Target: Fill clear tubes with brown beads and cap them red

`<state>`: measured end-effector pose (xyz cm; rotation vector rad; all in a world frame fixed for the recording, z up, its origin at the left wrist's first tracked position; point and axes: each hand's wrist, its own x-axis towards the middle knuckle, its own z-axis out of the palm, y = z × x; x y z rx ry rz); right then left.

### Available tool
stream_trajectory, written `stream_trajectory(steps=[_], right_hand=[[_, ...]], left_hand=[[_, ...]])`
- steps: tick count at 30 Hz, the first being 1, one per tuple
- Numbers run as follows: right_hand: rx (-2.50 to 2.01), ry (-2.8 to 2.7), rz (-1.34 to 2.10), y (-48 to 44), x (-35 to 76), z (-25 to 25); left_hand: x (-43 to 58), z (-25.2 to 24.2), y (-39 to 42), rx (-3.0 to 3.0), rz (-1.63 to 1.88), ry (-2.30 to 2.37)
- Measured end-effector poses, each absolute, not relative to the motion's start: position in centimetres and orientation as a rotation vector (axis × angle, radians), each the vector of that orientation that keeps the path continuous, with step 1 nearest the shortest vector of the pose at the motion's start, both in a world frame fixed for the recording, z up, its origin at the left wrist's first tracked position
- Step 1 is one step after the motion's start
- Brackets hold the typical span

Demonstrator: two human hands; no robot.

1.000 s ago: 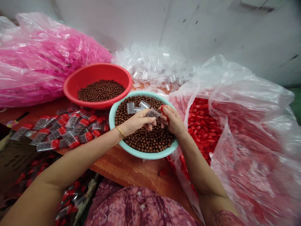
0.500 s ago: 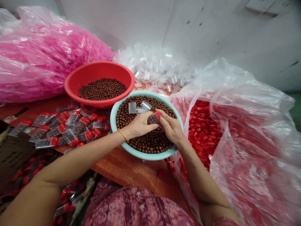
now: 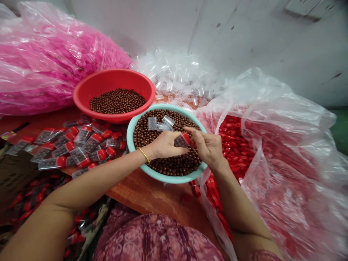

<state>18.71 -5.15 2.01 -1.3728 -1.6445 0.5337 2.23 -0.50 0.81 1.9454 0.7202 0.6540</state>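
A small clear plastic box with a red cap (image 3: 186,139) lies between the thumb and fingers of my left hand (image 3: 165,145). Dark brown beads show through its wall. My right hand (image 3: 208,146) is at the capped end, index finger stretched out and thumb apart from it beside the cap; whether it touches the cap is hard to make out. Both hands are over a pale turquoise basin (image 3: 131,132) full of brown beads (image 3: 174,168). A few clear boxes (image 3: 152,123) rest on the beads just beyond my left hand.
Capped, filled boxes (image 3: 77,156) lie heaped on the table (image 3: 152,199) at left. Behind stands a red basin (image 3: 81,96) of beads. Clear pieces (image 3: 176,76) are piled by the wall. A bag of pink parts (image 3: 62,58) is at far left; a bag of red caps (image 3: 235,148) at right.
My right hand has shifted right and turned, its fingers coming off their pinch on the red cap. My left hand still holds the box, which sits slightly further right.
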Motion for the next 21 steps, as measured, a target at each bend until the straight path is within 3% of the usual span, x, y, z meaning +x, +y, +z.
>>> stream_trajectory(steps=[5,10,17,21], right_hand=[[-1.229,-1.177,0.867,-3.7,16.8,2.0],[-1.202,-1.331,1.152,-3.0,15.1,1.3],[-1.124,-1.740,0.857,-3.3,15.3,1.0],[-1.057,-1.495,0.986,-4.0,14.4,1.2]], left_hand=[[2.1,1.1,-0.8,2.059,0.497,0.620],[2.0,1.0,-1.1,2.213,0.418,0.645],[1.7,0.8,-0.9,2.501,0.321,0.780],[1.8,1.2,-0.8,2.591,0.362,0.692]])
